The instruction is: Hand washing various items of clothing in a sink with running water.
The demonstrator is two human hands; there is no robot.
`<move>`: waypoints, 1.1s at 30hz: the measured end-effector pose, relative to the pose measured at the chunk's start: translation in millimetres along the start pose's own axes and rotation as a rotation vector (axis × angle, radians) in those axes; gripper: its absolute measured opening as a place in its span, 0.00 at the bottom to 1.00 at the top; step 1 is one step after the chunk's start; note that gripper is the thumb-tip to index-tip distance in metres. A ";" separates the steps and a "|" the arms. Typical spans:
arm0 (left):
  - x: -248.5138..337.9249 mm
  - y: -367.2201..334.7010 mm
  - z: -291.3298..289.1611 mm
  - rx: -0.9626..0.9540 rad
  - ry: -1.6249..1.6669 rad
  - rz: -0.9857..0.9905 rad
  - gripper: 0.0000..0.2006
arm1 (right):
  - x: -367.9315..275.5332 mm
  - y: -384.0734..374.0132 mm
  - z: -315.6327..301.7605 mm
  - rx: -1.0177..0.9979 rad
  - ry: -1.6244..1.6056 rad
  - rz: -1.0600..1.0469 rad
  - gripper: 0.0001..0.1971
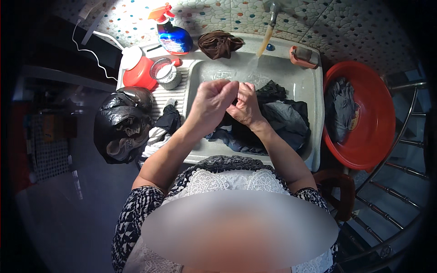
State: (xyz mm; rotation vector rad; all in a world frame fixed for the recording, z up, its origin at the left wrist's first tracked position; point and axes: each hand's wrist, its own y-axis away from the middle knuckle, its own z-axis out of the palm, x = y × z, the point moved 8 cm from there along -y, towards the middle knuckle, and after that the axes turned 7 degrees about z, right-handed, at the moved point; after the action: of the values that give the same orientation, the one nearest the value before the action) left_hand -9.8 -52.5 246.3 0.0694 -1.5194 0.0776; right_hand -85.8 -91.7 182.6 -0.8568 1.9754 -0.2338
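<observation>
Your left hand [212, 101] and right hand [248, 108]: close together over sink [287, 75], fingers curled in tight; cannot tell what they pinch. Dark clothes [287, 120] heaped inside sink, below and right of you; faucet [274, 16] runs water in. Red tub [375, 125], right: gray cloth [342, 107] inside. Small cup [170, 83], left: white contents.

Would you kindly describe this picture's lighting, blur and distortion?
Head view throughout: bright on the wall at upper left, black toward the picture's rim; glare on the black plastic bag; dark clothes lose detail; a blurred oval covers the lower middle; the back edge of the sink bows.
</observation>
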 end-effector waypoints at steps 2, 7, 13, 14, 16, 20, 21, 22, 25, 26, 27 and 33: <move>31.3 0.7 -4.1 0.036 -0.044 0.070 0.15 | -13.5 -10.6 -12.3 -0.056 0.004 0.023 0.06; 72.9 8.4 -9.7 0.058 0.381 0.101 0.13 | -24.1 -8.8 -36.4 0.094 0.100 -0.029 0.07; -31.9 8.1 -32.9 0.236 0.402 -0.125 0.11 | 70.5 72.8 17.6 0.036 0.266 0.145 0.05; -59.9 8.9 -35.2 0.257 0.401 -0.203 0.11 | 79.1 91.5 30.9 -0.012 0.255 0.196 0.05; -81.2 -3.0 -45.5 0.126 0.075 -0.177 0.12 | 87.0 117.1 49.3 -0.125 0.280 0.314 0.05; -73.7 -32.9 -22.5 -0.331 -0.639 0.015 0.13 | 48.6 98.7 43.6 -0.182 0.082 0.222 0.06; -57.6 -38.1 -5.5 -0.402 -0.712 0.050 0.13 | 41.8 84.6 37.6 -0.229 -0.102 0.296 0.07; -56.3 -41.2 -1.0 -0.390 -0.716 0.047 0.13 | 29.4 66.6 32.6 -0.325 -0.222 0.324 0.06; -60.6 -62.2 23.6 -0.526 -0.753 0.126 0.11 | 53.2 54.9 42.1 -0.466 -0.490 0.567 0.08; -37.5 -70.9 13.8 -0.216 -0.844 0.539 0.10 | 61.3 45.8 32.2 -0.386 -0.548 0.665 0.10; -14.0 -59.8 8.6 0.108 -0.893 0.950 0.09 | 74.4 39.1 19.2 -0.294 -0.599 0.765 0.12; -159.9 -46.8 -35.6 -0.140 -0.379 0.022 0.16 | 105.1 30.6 -24.5 -0.035 -0.761 0.930 0.11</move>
State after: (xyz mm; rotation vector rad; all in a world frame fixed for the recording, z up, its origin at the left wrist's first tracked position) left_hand 22.0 -97.0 84.9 -0.0479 -1.9001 -0.0264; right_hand -153.6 -142.0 108.7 0.0500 1.4441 0.5880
